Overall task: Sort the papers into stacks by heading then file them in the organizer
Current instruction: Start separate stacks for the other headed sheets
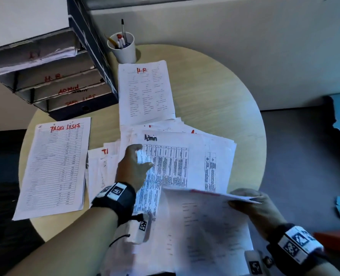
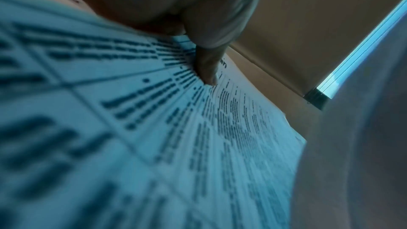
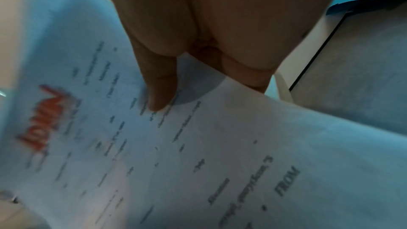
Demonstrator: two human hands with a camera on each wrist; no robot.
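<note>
White with a blurred red heading, the lifted sheet [image 1: 205,226] hangs nearest, pinched between thumb and fingers of the right hand [image 1: 252,208]. Beyond, the left hand [image 1: 134,168] presses spread fingers on the unsorted pile [image 1: 221,156]. Judged best: read the heading, then square the page onto its match, the Task Lists stack [image 1: 53,168] at left or the H.R. stack [image 1: 145,92] farther off, short of the organizer [image 1: 65,90] at the back of the counter [image 1: 215,96].

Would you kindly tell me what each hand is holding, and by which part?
The right hand pinches a loose sheet by its right edge. The left hand lies on the Admin sheet; whether it grips it cannot be told.
</note>
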